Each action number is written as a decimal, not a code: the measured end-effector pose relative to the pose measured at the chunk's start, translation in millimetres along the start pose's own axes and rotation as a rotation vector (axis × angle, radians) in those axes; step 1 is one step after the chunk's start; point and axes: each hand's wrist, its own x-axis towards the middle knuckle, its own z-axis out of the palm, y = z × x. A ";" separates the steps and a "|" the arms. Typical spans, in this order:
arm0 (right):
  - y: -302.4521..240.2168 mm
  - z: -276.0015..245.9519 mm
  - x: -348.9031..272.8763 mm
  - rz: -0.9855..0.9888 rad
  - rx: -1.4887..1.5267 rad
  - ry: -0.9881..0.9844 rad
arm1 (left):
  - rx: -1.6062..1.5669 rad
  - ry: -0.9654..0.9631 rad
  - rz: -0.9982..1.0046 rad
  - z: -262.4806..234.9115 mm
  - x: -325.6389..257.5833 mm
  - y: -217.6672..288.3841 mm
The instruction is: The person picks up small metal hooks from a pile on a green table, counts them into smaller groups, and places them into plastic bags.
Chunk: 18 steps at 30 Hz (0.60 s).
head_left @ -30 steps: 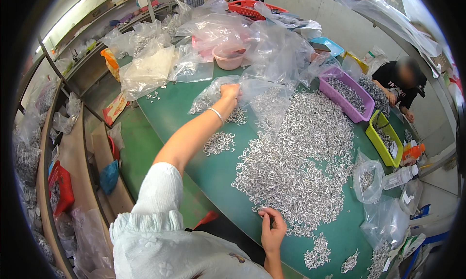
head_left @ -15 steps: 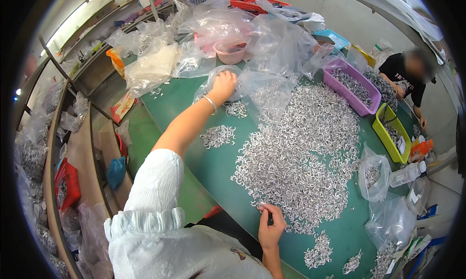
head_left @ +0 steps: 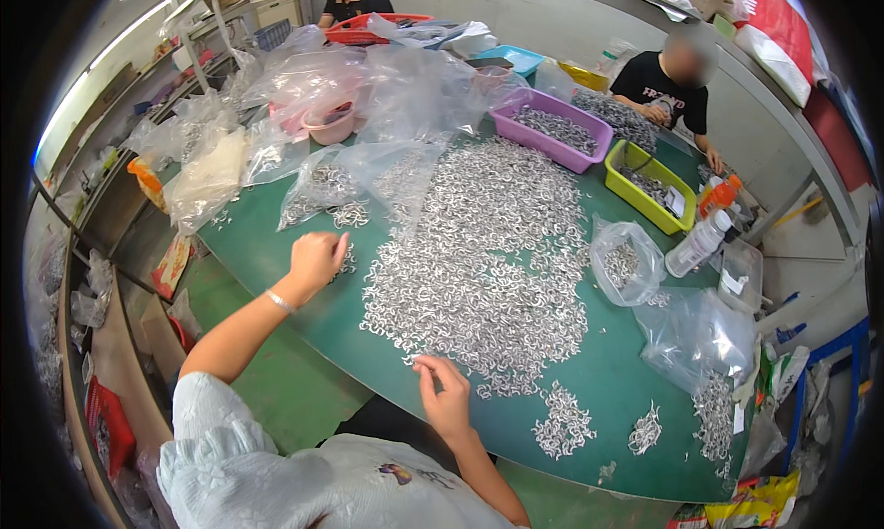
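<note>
A broad heap of small curved silver metal pieces (head_left: pixel 479 262) covers the middle of the green table (head_left: pixel 285 271). My left hand (head_left: pixel 316 260) hovers left of the heap with its fingers curled in and its thumb raised; its palm side is hidden. Just beyond it lies a small group of the same pieces, partly covered by the hand. At the heap's near left edge, my right hand (head_left: pixel 445 395) has thumb and forefinger pinched together; whatever is between them is too small to make out. Beyond my left hand, a clear plastic bag (head_left: pixel 318 184) holds more pieces.
Clear bags and a pink bowl (head_left: pixel 329 124) crowd the far side. A purple basket (head_left: pixel 552 128), a green basket (head_left: pixel 649 186) and a white bottle (head_left: pixel 698 244) stand at the right. An open bag (head_left: pixel 628 264) holds pieces. A co-worker (head_left: pixel 668 92) sits at the far right.
My left hand has drawn back from the far clear bag toward me. My right hand stays by the heap's near edge. The view has swung to the right.
</note>
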 end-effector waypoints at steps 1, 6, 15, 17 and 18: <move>-0.1 -0.6 1.3 -0.008 -0.006 0.006 | -0.043 0.003 -0.033 -3.6 -11.4 4.4; -3.9 4.4 -2.4 -0.030 0.008 -0.020 | -0.186 0.045 -0.217 -12.8 -84.3 3.2; -4.8 7.3 -7.3 -0.073 -0.054 -0.176 | -0.586 0.218 -0.542 21.2 -138.0 11.4; -3.0 6.6 -2.7 -0.077 -0.071 -0.205 | -0.582 0.236 -0.488 21.1 -136.5 13.6; -5.8 6.0 -1.6 -0.062 -0.070 -0.206 | -0.580 0.249 -0.479 20.6 -135.2 16.6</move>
